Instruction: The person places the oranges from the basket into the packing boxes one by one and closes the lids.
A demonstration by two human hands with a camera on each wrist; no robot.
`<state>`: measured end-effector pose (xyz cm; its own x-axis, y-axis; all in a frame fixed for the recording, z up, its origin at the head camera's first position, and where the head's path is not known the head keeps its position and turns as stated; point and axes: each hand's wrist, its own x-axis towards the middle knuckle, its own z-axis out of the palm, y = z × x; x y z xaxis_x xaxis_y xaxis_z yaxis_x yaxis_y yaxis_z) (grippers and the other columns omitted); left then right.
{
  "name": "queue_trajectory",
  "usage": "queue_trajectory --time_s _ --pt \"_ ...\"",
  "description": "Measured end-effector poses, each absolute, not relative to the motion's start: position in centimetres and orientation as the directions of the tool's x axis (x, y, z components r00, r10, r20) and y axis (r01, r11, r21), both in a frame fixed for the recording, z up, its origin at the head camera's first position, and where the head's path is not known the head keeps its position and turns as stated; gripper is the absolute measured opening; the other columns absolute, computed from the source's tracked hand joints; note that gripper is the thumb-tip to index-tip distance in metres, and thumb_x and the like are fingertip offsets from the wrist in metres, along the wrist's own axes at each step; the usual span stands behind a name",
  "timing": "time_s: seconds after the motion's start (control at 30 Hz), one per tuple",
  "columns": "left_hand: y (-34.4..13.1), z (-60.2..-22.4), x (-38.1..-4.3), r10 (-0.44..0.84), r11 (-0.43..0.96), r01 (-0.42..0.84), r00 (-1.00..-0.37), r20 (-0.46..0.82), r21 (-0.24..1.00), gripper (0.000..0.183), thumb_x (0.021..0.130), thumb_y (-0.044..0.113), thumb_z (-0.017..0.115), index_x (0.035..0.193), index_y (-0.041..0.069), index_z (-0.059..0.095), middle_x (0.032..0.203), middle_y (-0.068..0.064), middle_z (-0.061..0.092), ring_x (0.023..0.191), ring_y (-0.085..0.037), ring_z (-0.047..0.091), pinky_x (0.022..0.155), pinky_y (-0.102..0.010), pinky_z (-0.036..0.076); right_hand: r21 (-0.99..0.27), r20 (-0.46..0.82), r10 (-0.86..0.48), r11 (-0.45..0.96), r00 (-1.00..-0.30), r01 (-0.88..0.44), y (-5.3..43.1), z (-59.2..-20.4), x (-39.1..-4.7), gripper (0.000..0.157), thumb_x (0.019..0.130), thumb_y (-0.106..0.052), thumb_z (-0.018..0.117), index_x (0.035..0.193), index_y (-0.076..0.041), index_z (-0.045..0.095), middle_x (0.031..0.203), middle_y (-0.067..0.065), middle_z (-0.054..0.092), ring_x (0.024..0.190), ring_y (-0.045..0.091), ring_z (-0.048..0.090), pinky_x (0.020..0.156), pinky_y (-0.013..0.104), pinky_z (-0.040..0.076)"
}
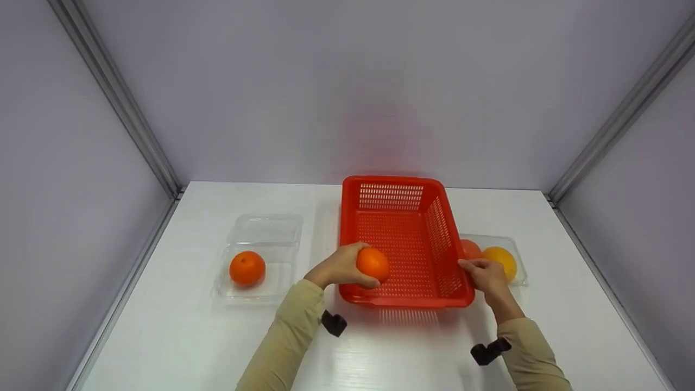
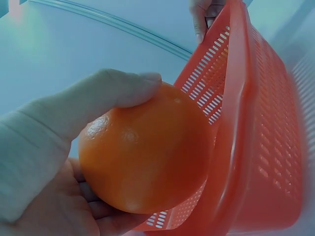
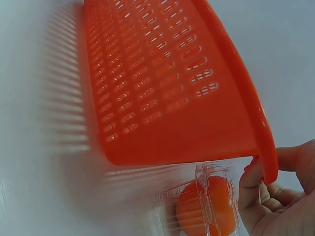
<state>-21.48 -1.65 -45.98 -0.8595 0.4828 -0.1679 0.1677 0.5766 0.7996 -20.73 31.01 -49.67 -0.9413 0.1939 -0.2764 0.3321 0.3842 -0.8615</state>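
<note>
My left hand (image 1: 342, 266) grips an orange (image 1: 373, 264) above the near left part of a red plastic basket (image 1: 399, 233). In the left wrist view the thumb lies over the top of the orange, with fingers beneath it. At the basket's right side, my right hand (image 1: 486, 276) pinches the rim; the right wrist view shows thumb and fingers on either side of that rim (image 3: 266, 152). Perforated walls and floor make up the basket, and its inside shows no other fruit.
Left of the basket, a clear plastic clamshell box (image 1: 279, 271) with its lid raised back holds another orange (image 1: 247, 268). A second clear box (image 1: 520, 266), partly behind the right hand, contains a yellow-orange fruit (image 1: 500, 260) and a reddish one (image 1: 470, 249). Walls enclose the white table (image 1: 179, 336).
</note>
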Motion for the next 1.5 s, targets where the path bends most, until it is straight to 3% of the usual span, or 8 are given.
queue_trajectory --time_s 0.57,0.87,1.5 --pt "-2.6 -46.2 -21.3 0.459 0.525 0.19 -0.884 -0.088 0.829 0.079 0.071 0.027 0.082 0.137 0.002 0.046 0.131 -0.018 0.058 0.114 -0.032 0.06 0.098 -0.048 0.05 -0.864 -0.231 0.25 0.391 -0.94 0.316 31.1 -50.0 -20.1 0.052 0.092 -0.032 0.064 0.117 0.013 0.059 0.076 -0.007 0.062 0.062 0.0 0.057 0.056 0.015 0.052" --pt "-3.8 -46.1 -21.3 0.405 0.48 0.161 -0.913 -0.055 0.863 0.077 0.071 0.026 0.082 0.136 0.002 0.046 0.129 -0.016 0.059 0.111 -0.03 0.06 0.096 -0.046 0.051 -0.874 -0.217 0.257 0.378 -0.942 0.304 31.7 -49.7 -19.2 0.039 0.094 -0.023 0.062 0.112 0.011 0.061 0.065 -0.011 0.058 0.057 0.002 0.055 0.054 0.018 0.052" --pt "-6.0 -46.0 -20.8 0.268 0.401 0.068 -0.962 -0.047 0.914 0.083 0.071 0.024 0.083 0.14 0.004 0.043 0.134 -0.016 0.057 0.114 -0.029 0.061 0.098 -0.046 0.05 -0.882 -0.146 0.226 0.41 -0.963 0.231 30.9 -48.6 -17.7 0.028 0.092 -0.014 0.062 0.106 0.01 0.063 0.062 -0.011 0.056 0.053 0.004 0.05 0.051 0.018 0.047"
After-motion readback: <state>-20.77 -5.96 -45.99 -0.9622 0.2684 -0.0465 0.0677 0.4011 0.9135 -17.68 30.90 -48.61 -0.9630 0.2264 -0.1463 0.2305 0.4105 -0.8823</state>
